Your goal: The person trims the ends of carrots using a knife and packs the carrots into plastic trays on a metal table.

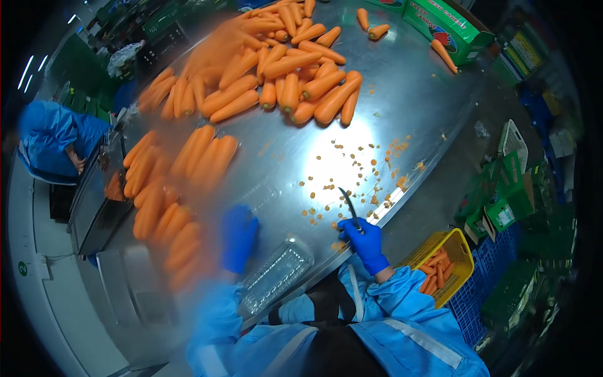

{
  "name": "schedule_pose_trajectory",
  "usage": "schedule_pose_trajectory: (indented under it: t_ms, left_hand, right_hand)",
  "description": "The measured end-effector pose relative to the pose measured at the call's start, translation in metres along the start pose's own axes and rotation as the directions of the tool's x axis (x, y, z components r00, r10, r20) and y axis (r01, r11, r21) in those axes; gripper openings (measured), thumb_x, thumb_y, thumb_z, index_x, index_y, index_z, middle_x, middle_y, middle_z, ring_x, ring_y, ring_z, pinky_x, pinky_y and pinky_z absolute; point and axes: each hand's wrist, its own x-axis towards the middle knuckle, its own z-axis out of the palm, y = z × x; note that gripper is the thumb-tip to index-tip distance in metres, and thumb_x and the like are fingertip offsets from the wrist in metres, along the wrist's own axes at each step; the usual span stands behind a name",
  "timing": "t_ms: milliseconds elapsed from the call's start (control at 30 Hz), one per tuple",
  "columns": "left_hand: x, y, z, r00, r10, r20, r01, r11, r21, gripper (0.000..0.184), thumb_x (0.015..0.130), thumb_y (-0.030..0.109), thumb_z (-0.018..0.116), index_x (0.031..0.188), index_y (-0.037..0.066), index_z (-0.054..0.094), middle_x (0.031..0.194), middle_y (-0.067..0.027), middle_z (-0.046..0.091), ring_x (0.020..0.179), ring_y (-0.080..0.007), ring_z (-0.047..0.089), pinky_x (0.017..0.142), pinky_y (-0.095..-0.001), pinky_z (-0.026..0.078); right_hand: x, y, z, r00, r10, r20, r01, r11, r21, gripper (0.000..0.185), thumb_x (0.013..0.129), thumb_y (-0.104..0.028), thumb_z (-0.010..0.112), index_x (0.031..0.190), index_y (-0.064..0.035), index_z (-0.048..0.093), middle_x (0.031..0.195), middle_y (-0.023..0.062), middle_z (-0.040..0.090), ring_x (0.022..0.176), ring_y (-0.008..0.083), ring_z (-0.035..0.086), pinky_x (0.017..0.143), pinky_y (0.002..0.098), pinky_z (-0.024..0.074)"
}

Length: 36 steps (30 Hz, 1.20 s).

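Note:
My right hand (364,240), in a blue glove, is closed round the handle of a small curved knife (347,204), its dark blade pointing up over the metal table (402,107). My left hand (239,237), gloved in blue too, rests at the table just above a clear plastic tray (279,270); its fingers are blurred. Small carrot ends (339,187) lie scattered beyond the knife. Rows of carrots (204,154) lie beyond and left of my left hand, and a large carrot pile (282,69) covers the far part of the table.
A yellow crate (463,251) with carrots stands beside the table at the right. Green cartons (449,31) are at the far right edge, others on the floor. Stacked clear trays (135,283) stand at the left. A co-worker (59,138) in blue is at the far left.

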Motion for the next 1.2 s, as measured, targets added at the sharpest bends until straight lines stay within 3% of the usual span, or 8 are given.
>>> schedule_pose_trajectory:
  t_ms: [100, 167, 267, 467, 767, 867, 1067, 1200]
  left_hand:
    - [0.024, 0.031, -0.019, 0.995, -0.049, -0.089, 0.021, 0.957, -0.288, 0.045, 0.083, 0.014, 0.073, 0.124, 0.006, 0.061, 0.126, -0.0146, 0.059, 0.121, -0.0324, 0.053, 0.103, -0.0413, 0.041]
    - [0.053, 0.014, -0.008, 0.951, 0.164, -0.263, -0.195, 0.976, -0.094, 0.046, 0.083, 0.011, 0.073, 0.127, 0.006, 0.06, 0.128, -0.0128, 0.058, 0.122, -0.0302, 0.052, 0.103, -0.0396, 0.041]
    - [0.087, 0.031, -0.007, 0.941, 0.198, -0.276, -0.198, 0.98, 0.027, 0.047, 0.084, 0.01, 0.072, 0.129, 0.005, 0.059, 0.13, -0.0104, 0.058, 0.122, -0.0276, 0.053, 0.103, -0.0375, 0.041]
    - [0.164, 0.118, 0.012, 0.981, 0.063, -0.181, -0.16, 0.786, -0.597, 0.05, 0.082, 0.005, 0.074, 0.129, 0.005, 0.059, 0.131, -0.0089, 0.058, 0.12, -0.023, 0.054, 0.101, -0.0337, 0.042]
    - [0.282, 0.189, 0.131, 0.872, 0.417, -0.257, -0.464, 0.87, -0.164, 0.062, 0.079, 0.014, 0.078, 0.136, 0.005, 0.053, 0.125, -0.0158, 0.06, 0.116, -0.0307, 0.058, 0.099, -0.0418, 0.045]
    - [0.308, 0.209, 0.153, 0.959, 0.279, -0.04, -0.269, 0.948, 0.172, 0.067, 0.078, 0.017, 0.079, 0.138, 0.005, 0.051, 0.124, -0.0174, 0.059, 0.115, -0.0363, 0.057, 0.099, -0.043, 0.045]
    - [0.285, 0.206, 0.111, 0.985, 0.172, -0.027, -0.165, 0.87, -0.464, 0.062, 0.083, 0.012, 0.073, 0.139, 0.002, 0.049, 0.125, -0.0133, 0.059, 0.113, -0.027, 0.059, 0.096, -0.0356, 0.046]
    - [0.225, 0.149, 0.099, 0.978, -0.196, -0.063, 0.101, 0.724, -0.682, 0.066, 0.081, 0.007, 0.072, 0.14, -0.002, 0.045, 0.13, -0.0105, 0.056, 0.115, -0.0239, 0.058, 0.1, -0.0352, 0.045]
  right_hand:
    - [-0.002, -0.018, 0.002, 0.996, 0.09, 0.026, -0.088, 0.995, -0.046, 0.027, 0.091, -0.029, 0.069, 0.098, -0.0038, 0.075, 0.073, 0.0026, 0.069, 0.063, 0.0065, 0.063, 0.058, 0.0225, 0.0498]
    - [0.0, -0.012, 0.003, 0.988, 0.147, 0.049, -0.147, 0.989, 0.001, 0.027, 0.091, -0.03, 0.07, 0.097, -0.0036, 0.075, 0.073, 0.0029, 0.07, 0.063, 0.0065, 0.063, 0.057, 0.0226, 0.0496]
    - [0.005, -0.025, -0.004, 0.965, 0.235, 0.116, -0.244, 0.968, 0.067, 0.025, 0.09, -0.027, 0.07, 0.099, -0.004, 0.074, 0.079, 0.0029, 0.072, 0.061, 0.006, 0.062, 0.054, 0.0211, 0.047]
    - [0.043, -0.043, -0.028, 0.941, 0.293, 0.169, -0.325, 0.922, 0.21, 0.025, 0.093, -0.023, 0.065, 0.109, -0.0044, 0.071, 0.087, 0.005, 0.074, 0.062, 0.0043, 0.06, 0.05, 0.0185, 0.0412]
    - [0.17, -0.094, -0.065, 0.969, 0.245, 0.018, -0.243, 0.948, 0.205, 0.029, 0.093, -0.021, 0.064, 0.115, -0.0026, 0.068, 0.087, 0.0053, 0.072, 0.054, 0.0054, 0.052, 0.048, 0.0181, 0.0405]
    - [0.196, -0.092, -0.063, 0.97, 0.241, 0.015, -0.239, 0.948, 0.212, 0.032, 0.09, -0.019, 0.066, 0.118, -0.0029, 0.067, 0.087, 0.0048, 0.071, 0.06, 0.006, 0.055, 0.051, 0.0194, 0.0431]
    - [0.226, -0.087, -0.049, 0.977, 0.197, -0.077, -0.177, 0.96, 0.217, 0.038, 0.088, -0.017, 0.069, 0.124, -0.0064, 0.064, 0.095, 0.0035, 0.07, 0.064, 0.0056, 0.058, 0.055, 0.0199, 0.0466]
    - [0.264, -0.058, -0.022, 0.94, -0.249, -0.232, 0.206, 0.959, -0.195, 0.077, 0.082, -0.024, 0.078, 0.147, -0.0094, 0.04, 0.118, 0.0118, 0.065, 0.083, 0.0168, 0.065, 0.071, 0.0303, 0.0539]
